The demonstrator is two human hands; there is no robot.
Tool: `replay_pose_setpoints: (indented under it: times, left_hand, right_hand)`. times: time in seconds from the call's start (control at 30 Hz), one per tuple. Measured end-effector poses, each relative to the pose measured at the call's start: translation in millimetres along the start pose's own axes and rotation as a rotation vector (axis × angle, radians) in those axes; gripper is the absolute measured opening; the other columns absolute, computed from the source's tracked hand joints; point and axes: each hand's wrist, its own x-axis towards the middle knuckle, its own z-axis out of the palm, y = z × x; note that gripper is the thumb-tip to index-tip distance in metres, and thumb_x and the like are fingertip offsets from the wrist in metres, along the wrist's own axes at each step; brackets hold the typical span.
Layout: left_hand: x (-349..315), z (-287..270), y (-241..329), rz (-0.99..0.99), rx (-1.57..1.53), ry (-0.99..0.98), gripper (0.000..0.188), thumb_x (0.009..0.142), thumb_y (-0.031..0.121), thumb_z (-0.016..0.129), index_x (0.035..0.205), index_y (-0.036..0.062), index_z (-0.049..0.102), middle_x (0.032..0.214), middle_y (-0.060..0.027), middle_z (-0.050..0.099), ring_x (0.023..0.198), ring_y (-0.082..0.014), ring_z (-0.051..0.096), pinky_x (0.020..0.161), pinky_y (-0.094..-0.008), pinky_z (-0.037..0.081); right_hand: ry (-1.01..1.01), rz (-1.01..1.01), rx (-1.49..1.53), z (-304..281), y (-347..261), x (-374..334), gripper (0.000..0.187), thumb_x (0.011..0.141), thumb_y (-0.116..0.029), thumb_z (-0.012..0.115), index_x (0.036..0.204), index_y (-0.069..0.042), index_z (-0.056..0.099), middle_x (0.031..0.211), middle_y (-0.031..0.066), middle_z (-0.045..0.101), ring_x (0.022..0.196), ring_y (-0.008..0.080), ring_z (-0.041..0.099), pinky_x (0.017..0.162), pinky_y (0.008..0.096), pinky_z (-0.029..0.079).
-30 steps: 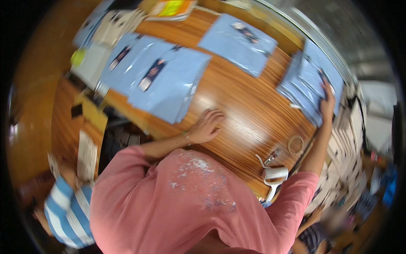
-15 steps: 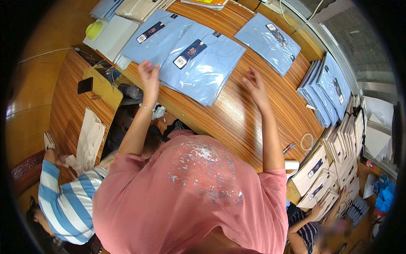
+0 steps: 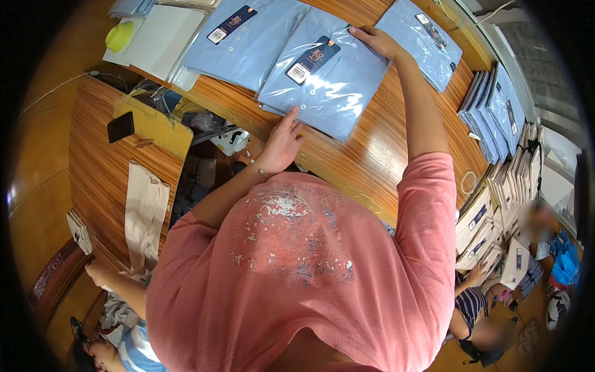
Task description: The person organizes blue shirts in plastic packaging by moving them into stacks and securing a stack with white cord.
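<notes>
A folded light-blue shirt (image 3: pixel 341 93) in a clear plastic bag lies on the wood-grain table, a dark hang tag (image 3: pixel 313 60) on its front. My left hand (image 3: pixel 282 144) grips its near edge from below, fingers curled and the fingertips at the plastic. At the far right corner, my right hand (image 3: pixel 379 42) pinches the bag, its thumb and finger by the collar. Another bagged blue shirt (image 3: pixel 245 59) lies just to the left, partly overlapped by the held one.
At the far right lies one more bagged shirt (image 3: pixel 427 49). A stack of blue shirts (image 3: pixel 489 118) stands beside beige folded garments (image 3: pixel 489 214). White boards (image 3: pixel 161 43) lie at left. Co-workers sit on both sides, near a lower table (image 3: pixel 93 167) with a phone (image 3: pixel 121 127).
My hands have gone from apart in the air to the held shirt's near edge and far right corner. My view has shifted. The left co-worker's arm has moved.
</notes>
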Motion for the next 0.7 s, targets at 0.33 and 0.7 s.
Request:
replay_pose_setpoints:
  times: [0.33,0.7]
  left_hand:
    - [26.5,-15.1,-10.3,0.424,0.423,-0.015,0.054,0.084,0.017,0.058,0.127,-0.0015,0.032,0.121,-0.0091,0.043,0.109,-0.0173,0.040,0.095,-0.0314,0.030]
    - [55.8,236.3,-31.2,0.139,0.743,-0.743,0.056,0.083,0.020,0.056,0.127,-0.0034,0.030,0.120,-0.0142,0.044,0.110,-0.0209,0.042,0.097,-0.0317,0.030]
  right_hand:
    - [0.316,0.367,0.228,44.9,56.0,-131.9,0.085,0.074,-0.066,0.047,0.119,0.006,0.047,0.106,0.0272,0.056,0.100,0.0317,0.056,0.086,0.0370,0.043]
    - [0.919,0.443,0.655,-50.2,118.2,-372.9,0.060,0.077,-0.030,0.060,0.122,0.006,0.042,0.104,0.0200,0.057,0.091,0.0223,0.056,0.080,0.0297,0.043]
